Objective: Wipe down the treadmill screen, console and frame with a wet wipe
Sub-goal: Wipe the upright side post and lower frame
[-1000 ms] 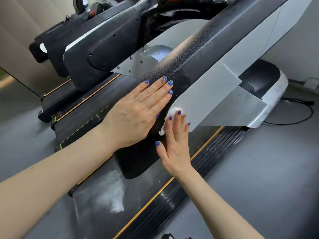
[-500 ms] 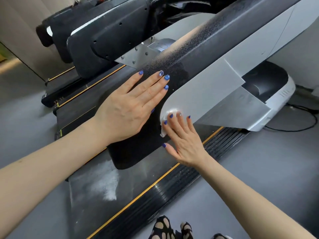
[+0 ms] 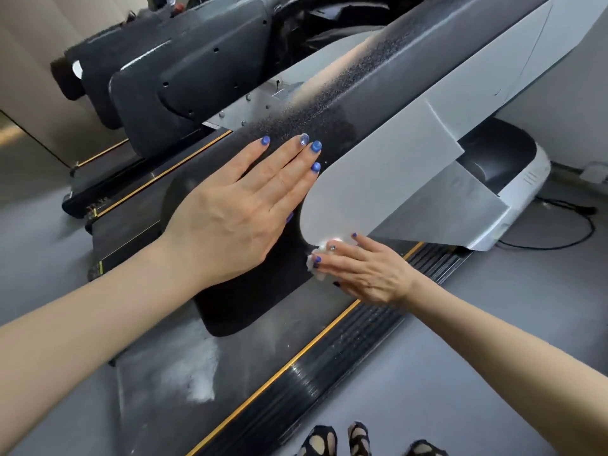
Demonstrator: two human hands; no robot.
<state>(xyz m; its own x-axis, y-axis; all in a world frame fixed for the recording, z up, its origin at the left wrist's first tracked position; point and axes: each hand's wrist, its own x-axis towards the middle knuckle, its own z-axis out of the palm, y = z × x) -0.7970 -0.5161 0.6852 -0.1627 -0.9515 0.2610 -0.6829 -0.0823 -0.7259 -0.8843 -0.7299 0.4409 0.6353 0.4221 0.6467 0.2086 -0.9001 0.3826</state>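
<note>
Now your left hand lies flat on the treadmill's black frame, fingers straight and close together. Your right hand presses the bunched wet wipe against the rounded lower edge of the grey side panel, fingers straight over it.

A: Non-task stuff?
B: Grey floor. Black cable lay looped on it at right, near the wall.
A: Behind?
B: Second machine stood parallel at upper left, dark panels, yellow edge line. Beige wall behind it.
A: Bottom edge?
B: Black patterned footwear, partly cut off. Couldn't tell the type.
</note>
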